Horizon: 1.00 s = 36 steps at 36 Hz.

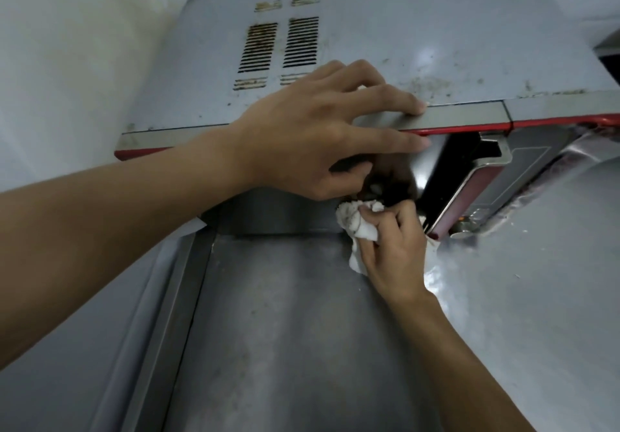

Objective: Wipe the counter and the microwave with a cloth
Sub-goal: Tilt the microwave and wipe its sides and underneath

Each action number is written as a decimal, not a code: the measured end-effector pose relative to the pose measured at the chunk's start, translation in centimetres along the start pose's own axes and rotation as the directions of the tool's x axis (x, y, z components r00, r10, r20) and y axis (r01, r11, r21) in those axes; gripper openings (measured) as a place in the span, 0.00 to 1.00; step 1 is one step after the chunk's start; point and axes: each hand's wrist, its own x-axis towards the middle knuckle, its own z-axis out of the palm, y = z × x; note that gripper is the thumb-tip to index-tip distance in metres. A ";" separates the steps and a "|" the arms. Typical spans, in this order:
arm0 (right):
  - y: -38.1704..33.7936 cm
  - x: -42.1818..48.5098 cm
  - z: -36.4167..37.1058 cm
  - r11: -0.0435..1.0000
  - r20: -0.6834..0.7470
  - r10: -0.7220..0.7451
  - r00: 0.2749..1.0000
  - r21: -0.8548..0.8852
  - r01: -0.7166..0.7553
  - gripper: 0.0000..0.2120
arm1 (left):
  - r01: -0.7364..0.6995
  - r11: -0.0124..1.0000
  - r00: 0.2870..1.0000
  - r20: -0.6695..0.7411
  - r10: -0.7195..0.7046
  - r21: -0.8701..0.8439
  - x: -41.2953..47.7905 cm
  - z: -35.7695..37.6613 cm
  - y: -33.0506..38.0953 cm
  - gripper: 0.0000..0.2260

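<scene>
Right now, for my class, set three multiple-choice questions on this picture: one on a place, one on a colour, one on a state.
1. Where does the left hand rest?
A. on the microwave's top front edge
B. flat on the counter
C. around the cloth

2. What colour is the trim along the microwave's front?
A. blue
B. red
C. green

3. What state is the cloth in?
A. spread flat on the counter
B. bunched in the right hand
C. draped over the microwave's top

Answers:
1 A, its fingers spread over that edge, well above the counter.
2 B, a red strip runs under the grey top.
3 B, the right hand's fingers curl round the crumpled white cloth.
</scene>
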 end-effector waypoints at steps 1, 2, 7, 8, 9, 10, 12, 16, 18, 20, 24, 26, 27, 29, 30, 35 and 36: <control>0.1 -0.2 0.1 1.000 0.013 0.006 1.000 -0.006 -0.006 0.13 | 0.001 1.000 1.000 0.001 -0.001 -0.001 0.0 0.0 0.0 0.22; 0.1 -0.2 0.0 1.000 0.018 0.005 1.000 -0.013 -0.005 0.13 | 0.002 1.000 1.000 0.001 -0.002 -0.002 0.0 0.0 0.0 0.22; -1.3 1.3 -0.7 0.993 -0.067 -0.086 0.994 -0.084 0.080 0.14 | -0.005 1.000 1.000 0.005 0.005 0.001 -0.1 0.1 0.0 0.22; -1.5 1.7 -0.8 0.991 -0.097 -0.107 0.989 -0.092 0.098 0.13 | -0.007 1.000 1.000 0.003 0.007 0.002 0.0 0.2 0.0 0.22; -1.6 2.0 -0.8 0.988 -0.121 -0.130 0.984 -0.102 0.118 0.12 | -0.008 1.000 1.000 0.001 0.008 0.003 0.0 0.2 -0.1 0.22; -1.6 2.1 -0.7 0.983 -0.130 -0.155 0.979 -0.118 0.140 0.11 | -0.008 1.000 1.000 0.000 0.008 0.003 0.0 0.2 -0.1 0.22; -1.1 1.8 -0.3 0.968 -0.089 -0.206 0.975 -0.162 0.190 0.13 | -0.005 1.000 1.000 -0.003 0.005 0.002 0.1 0.1 -0.1 0.22; 0.3 0.5 0.4 0.944 0.081 -0.245 0.966 -0.208 0.256 0.14 | 0.005 1.000 1.000 -0.004 -0.005 -0.012 0.0 0.1 0.0 0.22; 0.1 0.6 0.3 0.946 0.111 -0.234 0.966 -0.203 0.252 0.14 | 0.007 1.000 1.000 -0.003 -0.007 -0.013 0.0 0.1 0.0 0.22; -0.5 1.1 -0.2 0.958 0.094 -0.213 0.972 -0.174 0.227 0.14 | 0.002 1.000 1.000 -0.002 -0.002 -0.006 0.0 0.1 0.0 0.21; -1.2 2.2 -0.9 0.967 0.017 -0.221 0.975 -0.122 0.222 0.11 | -0.006 1.000 1.000 -0.001 0.006 0.008 0.0 0.1 -0.1 0.22; -0.9 2.0 -0.6 0.963 0.018 -0.240 0.971 -0.118 0.241 0.12 | -0.004 1.000 1.000 -0.003 0.004 0.005 0.0 0.1 -0.2 0.22; -0.6 1.6 -0.3 0.961 0.031 -0.245 0.969 -0.127 0.247 0.12 | -0.002 1.000 1.000 -0.004 0.002 0.002 0.0 0.1 -0.2 0.22; 0.3 0.6 0.2 0.959 0.069 -0.238 0.969 -0.142 0.246 0.15 | 0.004 1.000 1.000 0.001 -0.004 -0.001 -0.1 0.1 -0.1 0.21; 0.6 0.2 0.4 0.963 0.089 -0.222 0.971 -0.135 0.233 0.18 | 0.009 1.000 1.000 0.004 -0.009 -0.002 0.0 0.1 -0.1 0.21; 0.4 0.2 0.0 0.985 0.079 -0.144 0.986 -0.086 0.151 0.18 | 0.015 1.000 1.000 -0.003 -0.015 -0.010 0.0 0.1 -0.1 0.21; 0.0 0.6 -0.4 0.987 0.044 -0.140 0.989 -0.072 0.142 0.14 | 0.010 1.000 1.000 -0.005 -0.010 -0.008 -0.1 0.2 -0.1 0.21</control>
